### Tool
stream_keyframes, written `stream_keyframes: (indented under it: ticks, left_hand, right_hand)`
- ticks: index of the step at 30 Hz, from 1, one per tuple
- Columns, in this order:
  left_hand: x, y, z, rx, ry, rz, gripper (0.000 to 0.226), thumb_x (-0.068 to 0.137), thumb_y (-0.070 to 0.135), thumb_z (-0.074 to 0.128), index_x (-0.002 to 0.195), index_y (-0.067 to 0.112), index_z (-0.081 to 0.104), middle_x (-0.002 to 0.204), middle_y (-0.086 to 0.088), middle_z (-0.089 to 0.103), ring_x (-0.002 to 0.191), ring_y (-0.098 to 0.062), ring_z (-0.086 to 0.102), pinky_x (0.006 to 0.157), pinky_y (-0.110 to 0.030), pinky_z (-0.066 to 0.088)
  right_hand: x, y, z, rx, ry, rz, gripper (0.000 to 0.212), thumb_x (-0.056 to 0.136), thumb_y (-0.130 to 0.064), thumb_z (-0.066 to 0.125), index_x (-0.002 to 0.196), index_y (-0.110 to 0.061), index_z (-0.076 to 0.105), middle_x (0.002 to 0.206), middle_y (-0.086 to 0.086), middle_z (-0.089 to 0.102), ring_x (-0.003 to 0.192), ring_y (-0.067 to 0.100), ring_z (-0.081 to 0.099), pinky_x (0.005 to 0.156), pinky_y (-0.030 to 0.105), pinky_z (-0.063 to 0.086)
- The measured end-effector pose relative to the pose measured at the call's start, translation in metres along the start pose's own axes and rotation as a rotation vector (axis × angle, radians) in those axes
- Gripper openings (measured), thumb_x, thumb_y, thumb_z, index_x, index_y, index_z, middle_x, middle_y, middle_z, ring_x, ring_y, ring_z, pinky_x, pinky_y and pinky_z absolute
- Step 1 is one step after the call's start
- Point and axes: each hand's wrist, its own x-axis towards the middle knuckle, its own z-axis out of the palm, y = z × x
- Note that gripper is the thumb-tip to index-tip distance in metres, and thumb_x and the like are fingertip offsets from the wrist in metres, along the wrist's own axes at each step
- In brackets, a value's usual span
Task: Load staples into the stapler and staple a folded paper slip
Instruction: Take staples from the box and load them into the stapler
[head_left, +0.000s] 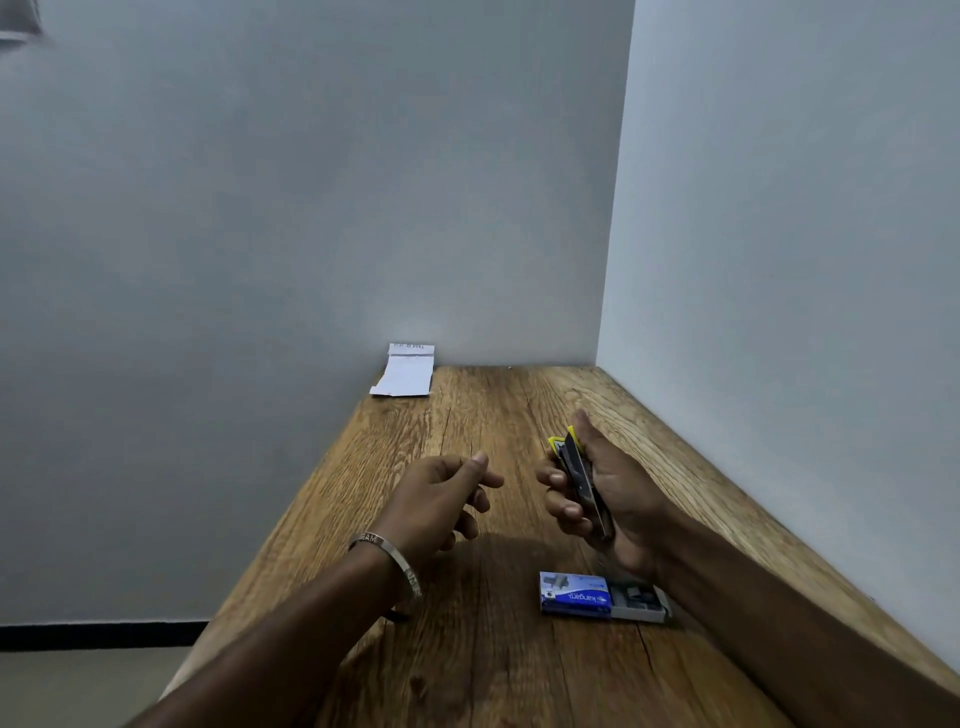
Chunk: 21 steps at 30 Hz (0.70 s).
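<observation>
My right hand (602, 493) is shut on a small stapler (579, 475) with a dark metal body and a yellow tip, held tilted above the wooden table. My left hand (441, 499) hovers to its left, fingers loosely curled with thumb and forefinger close together; whether it pinches anything is unclear. A blue staple box (576, 595) lies on the table below my right wrist, its grey inner tray (639, 603) slid partly out to the right. A white folded paper slip (405, 371) leans at the table's far left corner against the wall.
The wooden table (493, 649) is narrow and runs away from me, with a wall along its right side and another at the far end. Its left edge drops off to the floor. A metal bangle (387, 553) sits on my left wrist.
</observation>
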Motion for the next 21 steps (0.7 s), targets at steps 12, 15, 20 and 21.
stream_keyframes:
  ticks: [12, 15, 20, 21]
  left_hand:
    - [0.002, -0.002, -0.002, 0.039, 0.01, 0.016, 0.031, 0.097, 0.035, 0.049, 0.091, 0.015, 0.071, 0.069, 0.001, 0.061, 0.048, -0.008, 0.054, 0.047, -0.023, 0.036]
    - [0.002, -0.003, -0.001, 0.063, 0.017, 0.032, 0.031, 0.097, 0.036, 0.049, 0.089, 0.016, 0.071, 0.07, 0.001, 0.062, 0.049, -0.01, 0.055, 0.047, -0.023, 0.037]
    - [0.001, -0.005, -0.002, 0.095, 0.028, 0.055, 0.031, 0.096, 0.037, 0.05, 0.089, 0.018, 0.072, 0.071, 0.001, 0.064, 0.049, -0.009, 0.056, 0.045, -0.021, 0.038]
    - [0.001, -0.006, -0.002, 0.098, 0.029, 0.056, 0.031, 0.096, 0.037, 0.05, 0.088, 0.018, 0.072, 0.07, 0.001, 0.064, 0.049, -0.009, 0.056, 0.044, -0.02, 0.038]
  right_hand:
    - [0.002, 0.0, -0.001, 0.104, -0.075, -0.018, 0.081, 0.095, -0.068, 0.025, 0.13, -0.003, 0.057, 0.079, 0.004, 0.056, 0.059, 0.012, 0.05, 0.046, 0.022, 0.036]
    - [0.001, -0.003, -0.001, 0.134, -0.076, -0.016, 0.086, 0.095, -0.071, 0.022, 0.133, -0.003, 0.056, 0.08, 0.004, 0.055, 0.058, 0.011, 0.047, 0.043, 0.021, 0.034]
    - [-0.003, -0.014, -0.005, 0.219, -0.028, -0.043, 0.067, 0.097, -0.045, 0.028, 0.136, 0.005, 0.049, 0.08, 0.007, 0.05, 0.058, 0.013, 0.043, 0.04, 0.021, 0.032]
    - [-0.004, -0.016, -0.006, 0.229, -0.014, -0.055, 0.064, 0.097, -0.041, 0.029, 0.135, 0.006, 0.049, 0.081, 0.007, 0.049, 0.059, 0.013, 0.042, 0.039, 0.021, 0.032]
